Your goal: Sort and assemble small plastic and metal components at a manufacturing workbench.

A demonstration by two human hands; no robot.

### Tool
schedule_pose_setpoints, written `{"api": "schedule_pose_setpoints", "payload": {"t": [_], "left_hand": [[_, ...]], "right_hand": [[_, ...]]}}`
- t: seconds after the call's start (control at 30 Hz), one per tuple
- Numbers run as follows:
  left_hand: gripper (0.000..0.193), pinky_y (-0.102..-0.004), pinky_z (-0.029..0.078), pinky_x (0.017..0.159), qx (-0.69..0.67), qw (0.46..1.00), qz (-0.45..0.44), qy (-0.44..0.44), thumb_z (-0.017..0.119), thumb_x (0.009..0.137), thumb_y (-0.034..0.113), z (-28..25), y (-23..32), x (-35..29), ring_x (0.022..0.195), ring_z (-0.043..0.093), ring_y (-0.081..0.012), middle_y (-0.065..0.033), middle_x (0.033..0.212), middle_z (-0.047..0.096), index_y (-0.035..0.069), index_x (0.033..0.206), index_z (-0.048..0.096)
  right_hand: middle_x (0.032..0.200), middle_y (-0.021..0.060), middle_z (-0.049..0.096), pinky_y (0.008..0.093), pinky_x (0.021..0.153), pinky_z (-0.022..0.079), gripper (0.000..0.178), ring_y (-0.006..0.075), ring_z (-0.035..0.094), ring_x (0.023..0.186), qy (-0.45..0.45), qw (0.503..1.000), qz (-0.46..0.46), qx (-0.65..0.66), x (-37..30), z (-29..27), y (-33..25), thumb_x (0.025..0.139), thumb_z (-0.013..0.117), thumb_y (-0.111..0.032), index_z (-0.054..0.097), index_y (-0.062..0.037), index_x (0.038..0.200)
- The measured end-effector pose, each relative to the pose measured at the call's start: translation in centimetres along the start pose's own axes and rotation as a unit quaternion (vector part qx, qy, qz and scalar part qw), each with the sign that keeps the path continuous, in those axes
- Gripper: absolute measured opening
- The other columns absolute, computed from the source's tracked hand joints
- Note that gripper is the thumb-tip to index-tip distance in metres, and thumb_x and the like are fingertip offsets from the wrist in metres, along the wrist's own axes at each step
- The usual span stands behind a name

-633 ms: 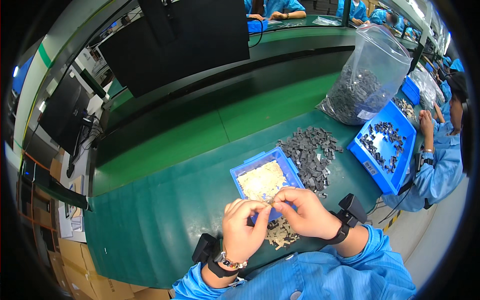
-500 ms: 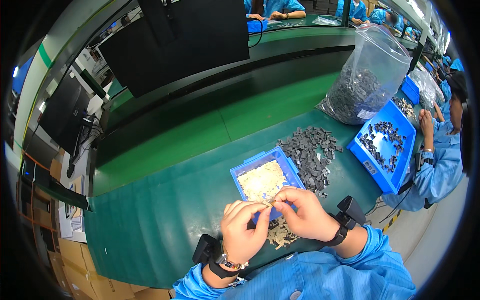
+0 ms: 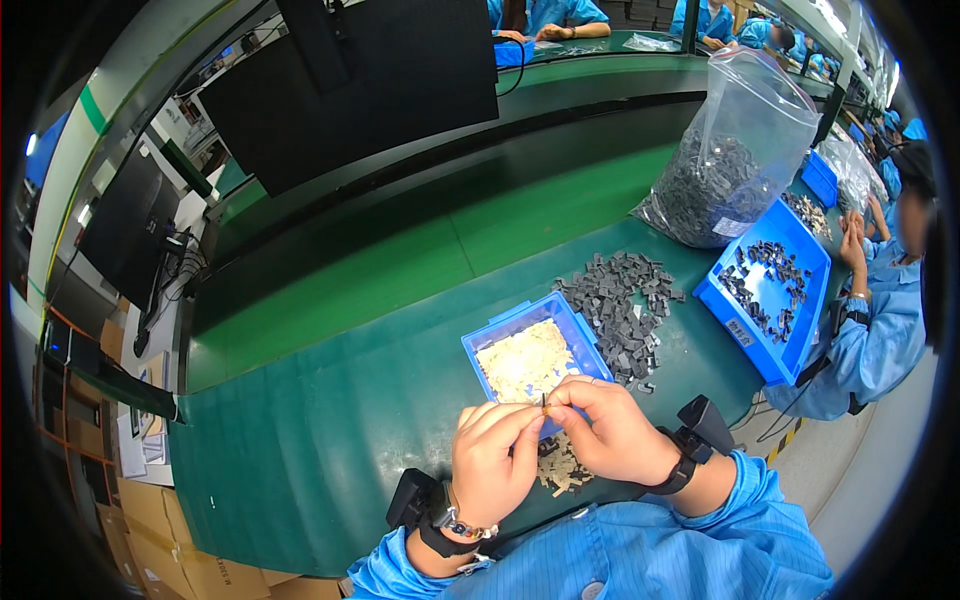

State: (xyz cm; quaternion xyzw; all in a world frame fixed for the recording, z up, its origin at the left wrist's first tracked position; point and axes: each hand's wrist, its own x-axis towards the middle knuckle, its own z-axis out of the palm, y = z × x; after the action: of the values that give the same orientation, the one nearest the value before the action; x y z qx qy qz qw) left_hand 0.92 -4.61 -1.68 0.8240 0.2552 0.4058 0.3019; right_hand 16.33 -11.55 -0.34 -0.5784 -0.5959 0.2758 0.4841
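Observation:
My left hand (image 3: 493, 455) and my right hand (image 3: 615, 437) meet fingertip to fingertip over the near side of a small blue bin (image 3: 481, 338). Both are closed in a pinch on a small dark piece (image 3: 544, 400), a thin upright sliver, mostly hidden by the fingers. Inside the bin lies a heap of small cream-coloured pieces (image 3: 525, 360). Just below my fingers, a loose pile of beige and dark pieces (image 3: 562, 466) rests on the green table (image 3: 330, 460). Grey-black plastic pieces (image 3: 625, 310) spread out beyond the bin's right side.
A clear bag of dark pieces (image 3: 715, 175) stands at the back right, beside a tilted blue tray (image 3: 742, 345) with scattered black pieces. A co-worker (image 3: 880, 320) sits at the right. Across the table's far side runs a green conveyor belt (image 3: 400, 290), below a black monitor (image 3: 350, 100).
My left fingers have shifted slightly right and closed in. A beige piece showed between the fingertips before; now a dark sliver stands up there. The belt's seam has moved a little right.

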Motion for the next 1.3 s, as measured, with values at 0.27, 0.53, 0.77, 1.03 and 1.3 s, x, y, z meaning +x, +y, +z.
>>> {"api": "schedule_pose_setpoints", "payload": {"t": [0.27,0.53,0.77,1.03,1.3], "left_hand": [[0.004,-0.0328,0.045,0.070,-0.020,1.000,-0.007,-0.010,0.067,0.085,0.002,0.0,0.0,0.1,0.071,0.065,-0.0232,-0.0093,0.082,0.071,0.002,0.088,0.070],[0.003,-0.0318,0.044,0.070,-0.034,0.999,-0.021,-0.010,0.067,0.085,0.001,0.1,0.0,0.0,0.070,0.065,-0.0210,-0.0084,0.081,0.072,0.002,0.086,0.070],[0.008,-0.0329,0.039,0.066,0.081,0.995,0.007,0.064,0.070,0.076,0.001,0.0,-1.1,0.3,0.065,0.060,-0.0206,-0.0053,0.077,0.069,0.004,0.083,0.072],[0.013,-0.0340,0.040,0.068,0.153,0.986,0.020,0.058,0.071,0.075,0.002,0.2,-1.2,0.4,0.069,0.060,-0.0214,-0.0049,0.079,0.070,0.005,0.087,0.074],[0.016,-0.0336,0.044,0.075,-0.054,0.998,-0.018,-0.040,0.063,0.092,0.011,0.0,1.0,-0.1,0.077,0.065,-0.0251,-0.0126,0.088,0.071,-0.003,0.094,0.071]], "right_hand": [[0.084,0.0138,0.063,0.0341,0.070,0.050,0.003,0.0272,0.063,0.076,-0.005,1.000,0.008,0.000,-0.2,-0.3,0.0,0.090,0.057,0.002,0.060,0.0007,0.090],[0.084,0.0138,0.064,0.0344,0.070,0.050,0.003,0.0272,0.064,0.077,-0.013,1.000,0.010,-0.005,-0.3,-0.4,0.0,0.089,0.058,0.002,0.060,0.0007,0.090],[0.079,0.0150,0.063,0.0380,0.065,0.048,0.002,0.0328,0.063,0.074,0.024,1.000,0.006,-0.003,-0.6,-1.1,0.1,0.087,0.060,0.001,0.061,0.0001,0.089],[0.074,0.0116,0.065,0.0352,0.062,0.050,0.005,0.0272,0.065,0.068,0.091,0.993,-0.057,-0.047,-0.9,-1.6,1.1,0.079,0.068,0.002,0.067,-0.0002,0.083],[0.078,0.0041,0.065,0.0337,0.059,0.046,0.018,0.0217,0.061,0.067,0.131,0.937,-0.237,-0.220,-0.9,-0.9,0.5,0.068,0.075,0.001,0.069,-0.0050,0.084]]}}
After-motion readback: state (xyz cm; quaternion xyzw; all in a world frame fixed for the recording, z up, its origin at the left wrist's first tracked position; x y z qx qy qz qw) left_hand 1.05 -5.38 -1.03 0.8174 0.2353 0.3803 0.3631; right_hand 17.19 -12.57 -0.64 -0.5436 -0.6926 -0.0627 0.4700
